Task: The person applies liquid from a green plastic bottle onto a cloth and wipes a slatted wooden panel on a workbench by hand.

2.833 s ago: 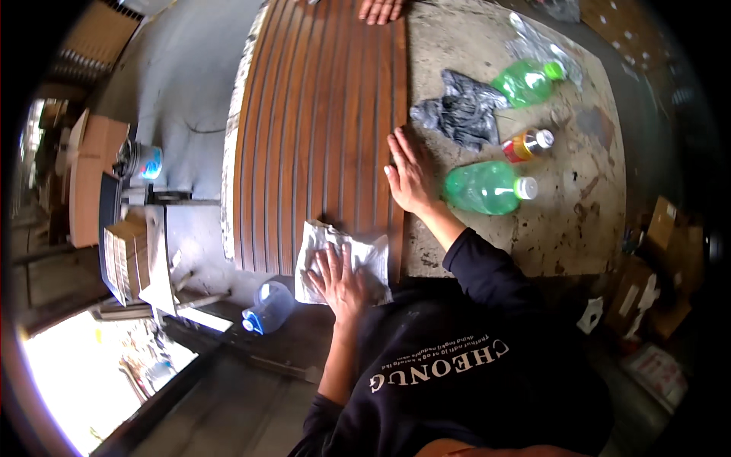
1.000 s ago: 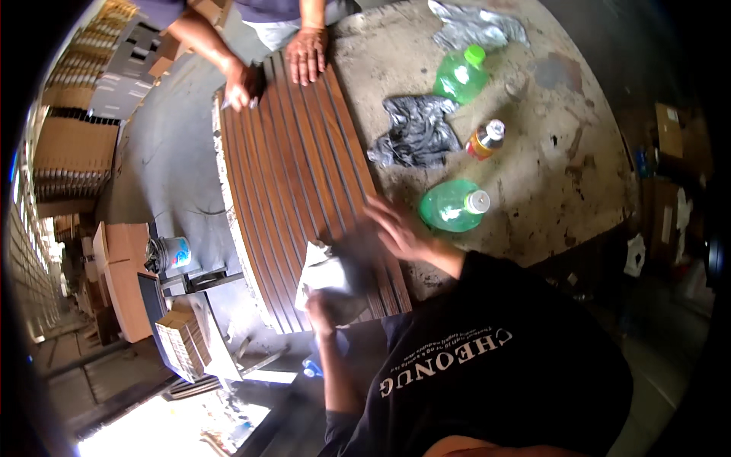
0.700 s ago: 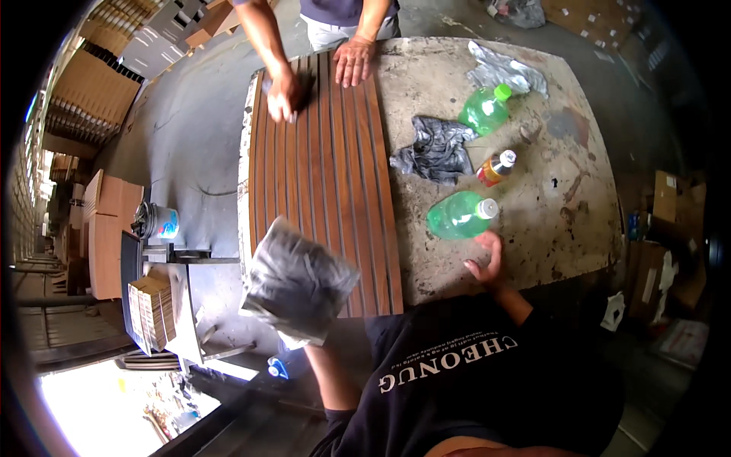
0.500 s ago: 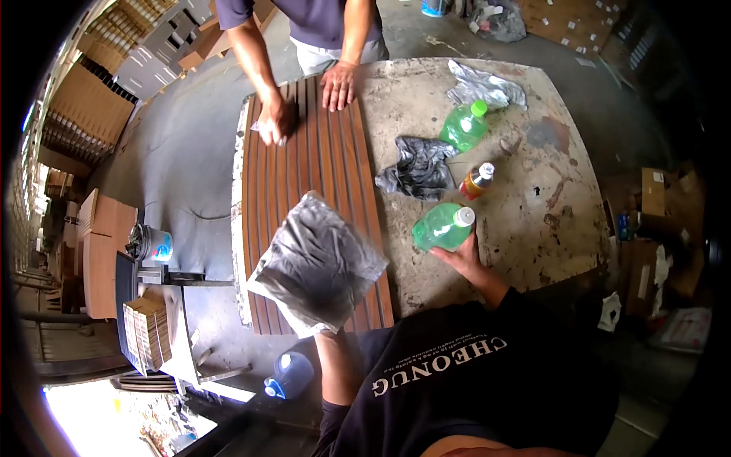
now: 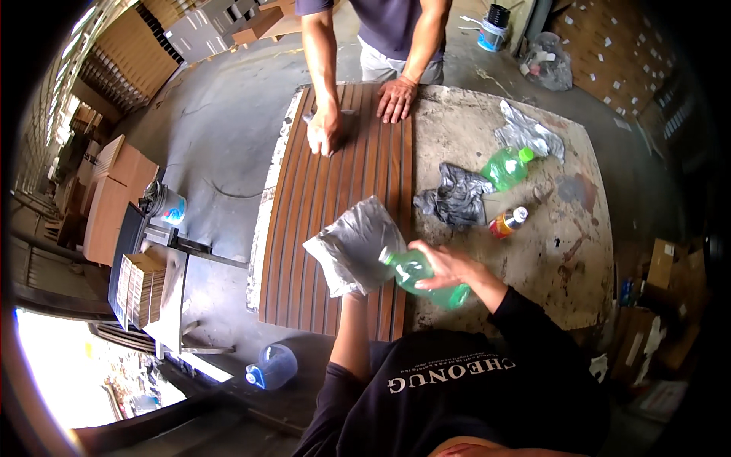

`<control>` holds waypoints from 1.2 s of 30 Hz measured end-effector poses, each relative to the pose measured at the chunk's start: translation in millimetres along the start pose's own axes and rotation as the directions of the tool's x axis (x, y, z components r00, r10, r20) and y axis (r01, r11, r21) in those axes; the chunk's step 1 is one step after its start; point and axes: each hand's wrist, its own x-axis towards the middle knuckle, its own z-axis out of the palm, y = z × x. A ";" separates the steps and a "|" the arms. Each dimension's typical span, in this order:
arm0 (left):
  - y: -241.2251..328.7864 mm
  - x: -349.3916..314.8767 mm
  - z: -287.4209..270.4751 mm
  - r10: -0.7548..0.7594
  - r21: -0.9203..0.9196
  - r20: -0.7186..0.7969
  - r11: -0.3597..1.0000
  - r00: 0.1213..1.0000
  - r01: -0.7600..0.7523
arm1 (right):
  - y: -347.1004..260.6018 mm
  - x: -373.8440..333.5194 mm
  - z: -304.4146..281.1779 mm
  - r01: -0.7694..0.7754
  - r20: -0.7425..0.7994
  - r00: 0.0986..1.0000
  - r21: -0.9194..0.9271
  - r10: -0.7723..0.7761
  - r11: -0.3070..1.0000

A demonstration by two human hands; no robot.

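In the head view, we have the slatted brown panel (image 5: 320, 198) lying along the left side of the worktable (image 5: 525, 282). Above its near half, our left hand (image 5: 352, 295) bears a spread silver-grey cloth (image 5: 354, 236); its fingers are hidden, so we cannot tell whether they grip or lie flat. Our right hand (image 5: 449, 266) has its fingers wrapped around a green bottle (image 5: 411, 268), tilted with its neck at the cloth's right edge; whether the two touch, we cannot tell.

If our right fingers slacken, the bottle could slip and drop on the slats. If its mouth is open and misses the cloth, any liquid could run into the grooves. A loose hold on the cloth might let it slide.

At the far end, a co-worker's bent hand (image 5: 325, 131) and flat hand (image 5: 397, 99) rest on the panel; pressure there could shift it. The small bottle (image 5: 508, 223), nearby, could be knocked over by our forearm.
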 end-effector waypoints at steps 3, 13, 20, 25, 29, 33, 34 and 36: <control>-4.4 2.6 -2.1 -0.259 -0.505 -0.057 0.841 0.964 0.196 | -29.0 13.8 -2.1 -0.170 0.071 0.976 -0.328 0.204 0.929; 16.1 -3.8 10.5 -0.314 -0.682 -0.002 0.695 0.950 0.228 | -65.1 35.8 -28.5 -0.210 0.169 0.943 -0.371 0.288 0.905; -22.9 8.1 -8.5 -0.235 -0.802 0.164 0.535 0.958 0.268 | -62.3 36.9 -34.4 -0.204 0.181 0.943 -0.353 0.281 0.913; -9.6 10.1 0.8 -0.260 -0.643 -0.088 0.752 0.961 0.145 | -51.3 25.4 -36.3 -0.170 0.086 0.974 -0.335 0.210 0.927; 12.5 19.7 -0.3 -0.204 -0.631 -0.141 0.772 0.969 0.071 | -27.5 13.5 -45.6 -0.110 -0.099 0.991 -0.165 0.095 0.980; 67.6 26.8 -13.5 -0.084 -0.659 -0.116 0.752 0.990 -0.014 | 0.5 -11.7 -64.1 -0.038 -0.379 0.926 -0.073 0.008 0.997; 84.8 26.1 -13.8 -0.048 -0.674 -0.101 0.738 0.994 -0.033 | 13.9 -15.9 -64.4 0.072 -0.505 0.857 -0.073 -0.100 0.995; 116.8 25.3 -14.8 0.022 -0.704 -0.070 0.707 0.997 -0.065 | 32.4 -25.3 -63.8 0.186 -0.692 0.695 -0.090 -0.196 0.978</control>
